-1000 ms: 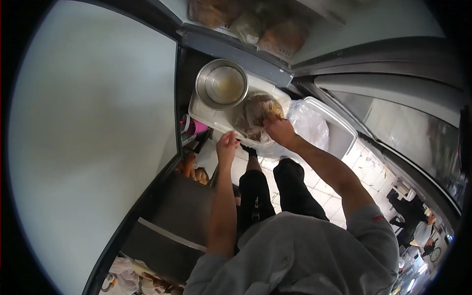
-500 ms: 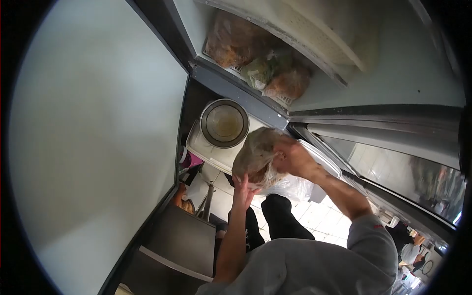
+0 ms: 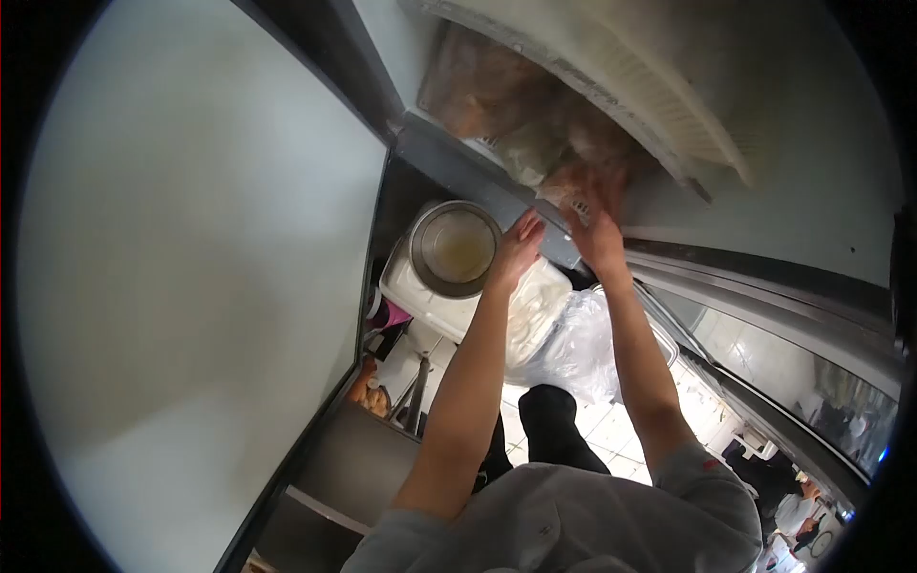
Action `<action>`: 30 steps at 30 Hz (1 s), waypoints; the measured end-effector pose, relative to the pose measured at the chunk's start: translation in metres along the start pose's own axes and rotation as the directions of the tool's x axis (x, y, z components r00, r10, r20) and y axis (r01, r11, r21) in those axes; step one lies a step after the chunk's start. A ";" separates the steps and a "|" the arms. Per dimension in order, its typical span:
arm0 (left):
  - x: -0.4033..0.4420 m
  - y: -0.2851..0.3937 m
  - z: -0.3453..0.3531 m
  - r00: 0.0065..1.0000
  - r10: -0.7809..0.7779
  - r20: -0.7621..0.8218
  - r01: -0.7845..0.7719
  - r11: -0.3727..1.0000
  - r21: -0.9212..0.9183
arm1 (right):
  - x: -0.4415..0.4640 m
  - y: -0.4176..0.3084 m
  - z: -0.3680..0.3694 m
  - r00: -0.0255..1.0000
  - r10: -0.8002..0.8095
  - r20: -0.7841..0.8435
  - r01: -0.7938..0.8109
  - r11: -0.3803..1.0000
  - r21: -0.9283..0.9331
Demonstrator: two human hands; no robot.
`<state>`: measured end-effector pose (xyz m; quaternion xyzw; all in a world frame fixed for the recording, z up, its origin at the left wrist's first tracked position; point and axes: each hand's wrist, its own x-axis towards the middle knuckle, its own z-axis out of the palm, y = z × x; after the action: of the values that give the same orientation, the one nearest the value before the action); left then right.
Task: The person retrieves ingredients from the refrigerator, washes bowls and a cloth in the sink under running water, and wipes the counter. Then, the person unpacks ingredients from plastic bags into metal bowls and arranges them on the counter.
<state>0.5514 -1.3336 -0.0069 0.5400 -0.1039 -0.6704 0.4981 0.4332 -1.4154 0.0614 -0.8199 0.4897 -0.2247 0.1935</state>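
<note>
My left hand (image 3: 519, 246) is open, its fingers stretched out just in front of the fridge's lower sill (image 3: 478, 177), beside a round metal pot (image 3: 456, 250). My right hand (image 3: 594, 227) reaches into the fridge opening with its fingers extended and apart, blurred by motion. Its fingertips are at or against an orange-brown plastic bag (image 3: 573, 179) on the bottom shelf; I cannot tell how firmly they touch. Further left on that shelf lie a pale greenish bag (image 3: 527, 153) and a large reddish-brown bag (image 3: 487, 81).
The pot, holding some yellowish contents, stands on a white lidded bin (image 3: 406, 286). Clear plastic sheeting (image 3: 578, 349) lies near my legs. A wide open door (image 3: 191, 286) fills the left side. Another person (image 3: 793, 511) stands far at the lower right.
Both hands have left the filled plastic bag they held over the bin and moved forward to the fridge opening. The bottom shelf looks fuller at its right. My view has shifted slightly.
</note>
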 end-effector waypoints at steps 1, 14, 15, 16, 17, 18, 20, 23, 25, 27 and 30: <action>-0.014 -0.033 -0.019 0.999 -0.013 -0.044 0.013 1.000 -0.002 | 0.001 0.018 0.008 0.996 0.072 0.051 -0.072 0.997 -0.003; -0.248 -0.097 -0.117 0.048 -0.064 -0.997 -0.490 0.868 -0.080 | -0.122 0.016 0.153 0.738 0.567 0.366 -0.674 0.605 0.423; -0.265 -0.047 -0.093 -0.114 -0.023 -0.993 -0.457 0.889 0.032 | -0.126 0.021 0.173 0.668 0.583 0.463 -0.743 0.556 0.373; -0.282 -0.038 -0.094 -0.218 0.142 -0.965 -0.373 0.902 0.217 | -0.125 0.020 0.181 0.583 0.581 0.568 -0.812 0.398 0.427; -0.306 -0.032 -0.098 -0.320 0.302 -0.898 -0.260 0.883 0.390 | -0.125 0.020 0.191 0.491 0.543 0.681 -0.867 0.229 0.442; -0.332 -0.021 -0.098 -0.449 0.483 -0.752 -0.118 0.802 0.586 | -0.142 0.071 0.245 0.586 0.377 0.718 -0.787 0.053 0.614; -0.381 0.022 -0.091 -0.619 0.653 -0.437 0.086 0.609 0.788 | -0.123 0.039 0.212 0.610 0.496 0.618 -0.791 0.351 0.501; -0.432 0.098 -0.078 -0.752 0.501 -0.428 -0.078 0.577 0.813 | -0.129 0.039 0.179 0.725 0.449 0.522 -0.687 0.408 0.602; -0.465 0.110 -0.104 -0.370 0.495 -0.786 -0.522 0.590 0.616 | -0.147 0.055 0.146 0.710 0.430 0.558 -0.704 0.404 0.584; -0.470 0.116 -0.122 -0.450 0.394 -0.801 -0.532 0.603 0.595 | -0.171 0.062 0.099 0.725 0.382 0.573 -0.689 0.399 0.605; -0.480 0.115 -0.076 -0.254 0.637 -0.727 -0.562 0.515 0.648 | -0.215 0.101 0.041 0.760 0.295 0.579 -0.648 0.413 0.640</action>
<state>0.6397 -0.9838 0.3389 0.7097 -0.0400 0.1746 0.6814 0.2933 -1.2651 -0.0655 -0.4842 0.4966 -0.1950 0.6935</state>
